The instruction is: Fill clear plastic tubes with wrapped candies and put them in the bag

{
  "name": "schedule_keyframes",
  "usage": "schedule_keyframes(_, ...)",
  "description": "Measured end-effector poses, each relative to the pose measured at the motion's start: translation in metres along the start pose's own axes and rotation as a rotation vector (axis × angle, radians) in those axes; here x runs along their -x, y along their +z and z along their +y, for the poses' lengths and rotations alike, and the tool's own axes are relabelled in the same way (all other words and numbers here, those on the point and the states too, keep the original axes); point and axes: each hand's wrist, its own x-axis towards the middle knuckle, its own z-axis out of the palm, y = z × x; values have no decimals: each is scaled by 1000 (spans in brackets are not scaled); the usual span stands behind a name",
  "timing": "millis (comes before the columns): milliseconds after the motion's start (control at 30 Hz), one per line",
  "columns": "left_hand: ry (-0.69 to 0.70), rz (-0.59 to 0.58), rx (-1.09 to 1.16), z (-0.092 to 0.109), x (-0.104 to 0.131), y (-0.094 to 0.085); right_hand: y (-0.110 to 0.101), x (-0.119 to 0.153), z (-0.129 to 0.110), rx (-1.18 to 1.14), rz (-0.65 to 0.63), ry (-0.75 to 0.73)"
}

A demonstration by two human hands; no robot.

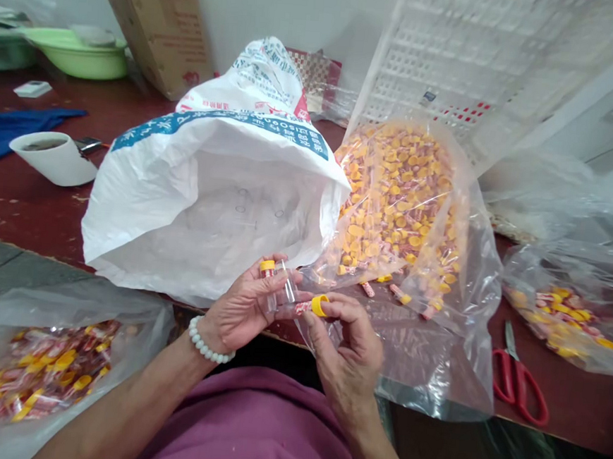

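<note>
My left hand [250, 306], with a beaded bracelet at the wrist, is closed around clear tubes [287, 284]; one of them has a yellow cap [267, 265]. Between the thumb and fingers of my right hand [347, 346] is a yellow cap [320, 305] with a red-and-white patterned piece [303, 307] attached, close to the tubes. Behind my left hand a white woven sack [144, 202] lies with its mouth open towards me, a few clear tubes inside. A clear plastic bag [405, 195] full of yellow-capped pieces lies to the right.
Red scissors [520, 388] and another bag of capped pieces [570, 314] are at the right. More pieces fill a bag [51, 372] at the lower left. A white cup [57, 160], green basin [81, 56], cardboard box [163, 27] and white crate [431, 62] stand farther back.
</note>
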Motion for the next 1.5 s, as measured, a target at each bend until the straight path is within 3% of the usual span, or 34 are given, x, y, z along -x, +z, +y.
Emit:
schedule_keyframes(100,-47,8,56,-8,0,-2,2,-3,7,37,87,-43)
schedule_keyframes(233,-94,-22,-46,-18,10,-4,-2,-10,12,7,110,13)
schedule_keyframes(333,-139,-121,-179,-21,18,-3,-8,-15,9,34,17,43)
schedule_keyframes(400,-194,-191,-234,-21,20,-1,-12,-18,6,69,-117,20)
schedule_keyframes(533,-224,-160,-232,-20,18,-1,-16,-22,5,221,-326,-142)
schedule_keyframes(633,-183,-112,-252,-22,15,-1,-14,-17,10,388,-366,-267)
schedule_keyframes(767,-75,-55,-301,-28,11,3,-5,-9,17,406,-312,-293)
schedule_keyframes(867,-89,-68,-288,-27,7,5,-1,-8,16,287,-267,-187)
schedule_keyframes(1000,-198,-157,-178,-21,5,3,-1,-5,15,5,-367,140)
schedule_keyframes(1067,-218,-179,-125,-19,3,1,-2,-1,16,-72,-391,205)
schedule_keyframes(1133,-229,-178,-100,-18,2,-1,-4,1,20,-20,-403,155)
schedule_keyframes(1333,-224,-223,-58,-28,-3,-3,-2,-6,24,338,-341,-308)
schedule_keyframes(1400,-256,-249,-46,-29,-3,-2,0,-9,22,356,-364,-348)
schedule_keyframes(1500,-281,-266,-124,-14,-1,-2,-9,-10,22,325,-444,-268)
